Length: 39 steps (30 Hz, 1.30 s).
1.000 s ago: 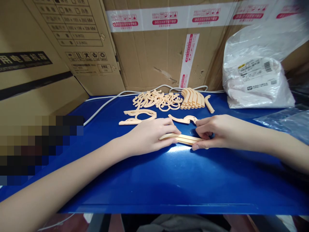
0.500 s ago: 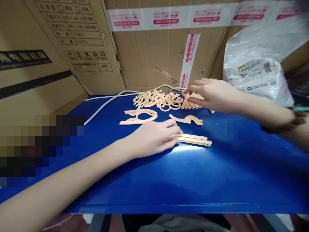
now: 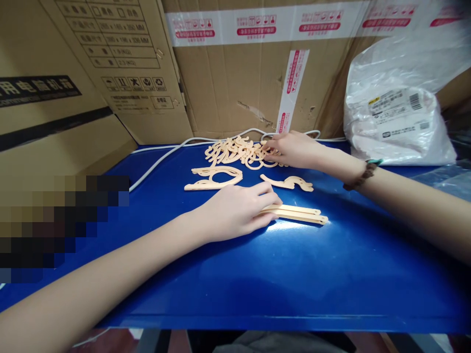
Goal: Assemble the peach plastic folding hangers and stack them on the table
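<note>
My left hand (image 3: 245,212) is closed around a small bundle of long flat peach-coloured hanger arms (image 3: 300,214), whose holed ends point right. My right hand (image 3: 292,149) reaches over the right part of a pile of curved hook pieces (image 3: 233,149). Its thumb and fingers are bent but apart, touching or just above the pieces; nothing is seen lifted in them. Between the hands lies a curved hanger piece with a hooked end (image 3: 287,183). A folded hanger assembly (image 3: 214,178) rests beyond my left hand. Some pieces under my right hand are hidden.
All this lies on a blue tabletop (image 3: 265,279). Behind it stand cardboard boxes (image 3: 221,88), with a white cable (image 3: 162,164) running along their base. A white plastic package (image 3: 397,122) sits at the back right.
My right hand has moved left, from over the row of stacked pieces to over the hook pieces. My left hand keeps its hold on the hanger arms. The view has shifted slightly.
</note>
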Tool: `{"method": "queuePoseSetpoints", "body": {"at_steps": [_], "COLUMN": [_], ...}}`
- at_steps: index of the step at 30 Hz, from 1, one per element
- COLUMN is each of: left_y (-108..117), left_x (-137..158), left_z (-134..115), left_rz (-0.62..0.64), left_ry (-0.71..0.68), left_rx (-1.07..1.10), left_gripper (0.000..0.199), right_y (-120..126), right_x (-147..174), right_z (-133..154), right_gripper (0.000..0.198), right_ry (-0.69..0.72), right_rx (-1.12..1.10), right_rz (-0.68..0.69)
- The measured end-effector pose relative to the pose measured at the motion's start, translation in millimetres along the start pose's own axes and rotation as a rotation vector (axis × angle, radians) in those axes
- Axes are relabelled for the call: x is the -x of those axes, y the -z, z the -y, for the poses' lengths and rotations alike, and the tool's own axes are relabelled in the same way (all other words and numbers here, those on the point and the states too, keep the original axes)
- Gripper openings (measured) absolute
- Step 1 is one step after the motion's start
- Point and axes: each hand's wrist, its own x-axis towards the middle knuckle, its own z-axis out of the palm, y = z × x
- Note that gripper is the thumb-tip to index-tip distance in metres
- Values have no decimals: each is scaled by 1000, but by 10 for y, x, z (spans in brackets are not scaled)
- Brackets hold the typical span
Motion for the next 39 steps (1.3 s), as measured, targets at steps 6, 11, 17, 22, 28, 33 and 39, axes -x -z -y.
{"method": "queuePoseSetpoints", "body": {"at_steps": [6,11,17,22,28,33,39], "left_y": [-8,-7,-5,0,-1,0,5], "left_x": [-10,0,-13,-10,-9,-11,7], "left_z": [-5,-7,2,-3,4,-7,1], "left_rz": [2,8,6,3,1,-3,-23], "left_ry": [2,1,1,-2,-5,-3,-8], "left_rx": [-14,-7,-16,-11,-9,-14,122], "left_gripper": [26,26,27,26,26,26,24], "right_y": [-46,-27,-30,-92,-37,274,630], "right_x": [-10,-17,-26,-18,-33,29,342], "right_z": [9,11,11,33,41,-48,135], "right_gripper": [34,29,25,25,25,18,21], "right_ry": [-2,4,19,-29,-250,-292,-237], "right_rx": [-47,-65,-115,-65,-126,-296,-490], "right_rz": [-58,-53,-88,-205,-351,-441,-528]}}
